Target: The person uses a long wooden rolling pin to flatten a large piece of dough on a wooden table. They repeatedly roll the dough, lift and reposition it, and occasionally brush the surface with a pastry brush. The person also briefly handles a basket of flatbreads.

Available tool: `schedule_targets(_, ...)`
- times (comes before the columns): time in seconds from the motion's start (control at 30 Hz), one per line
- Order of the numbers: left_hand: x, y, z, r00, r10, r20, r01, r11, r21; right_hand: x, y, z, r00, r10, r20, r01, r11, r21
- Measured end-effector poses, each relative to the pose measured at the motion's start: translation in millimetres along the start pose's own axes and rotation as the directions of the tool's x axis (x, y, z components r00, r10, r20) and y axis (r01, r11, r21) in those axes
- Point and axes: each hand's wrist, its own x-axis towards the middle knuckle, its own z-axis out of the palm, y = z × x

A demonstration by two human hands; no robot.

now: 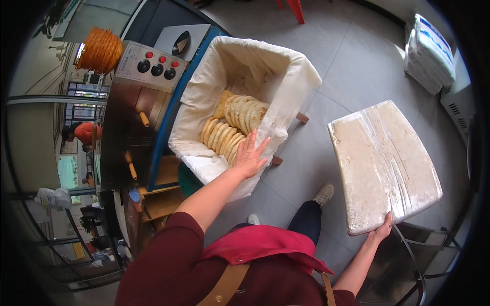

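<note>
My left hand [249, 156] lies spread over the near edge of a box lined with white cloth [298, 69], its fingers by the cloth rim and the flatbreads. Inside the box, round flatbreads [220, 135] stand on edge in two rows, with a flat piece of bread [223, 103] at the far end of them. Off to the right, my right hand [381, 229] grips the lower edge of a large slab-like lid [384, 164] wrapped in clear plastic film, held above the floor.
Left of the box stands an oven [138, 107] with wooden handles, knobs and red lights. Wooden shelves [162, 204] are below it. A metal-framed chair [413, 260] is at lower right, stacked packages [430, 55] at upper right, a red stool leg [295, 10] at the top. People are visible far left.
</note>
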Motion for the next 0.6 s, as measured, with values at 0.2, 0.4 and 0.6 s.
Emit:
schedule_targets(0.2, -136, -30, -19, 0.966, 0.018, -0.26, -0.114, 0.927, -0.358, -188, -74, 65, 0.97, 0.099, 0.222, -0.174, 0.921, 0.348)
schedule_targets(0.4, -386, -147, -13, 0.967, -0.178, -0.181, 0.036, 0.802, -0.597, -369, -25, 177, 0.944, -0.033, 0.327, -0.149, 0.845, 0.514)
schedule_targets(0.6, -590, -260, 2, 0.752, -0.639, -0.165, 0.356, 0.603, -0.714, -444, -11, 246, 0.921, 0.067, 0.384, -0.297, 0.757, 0.581)
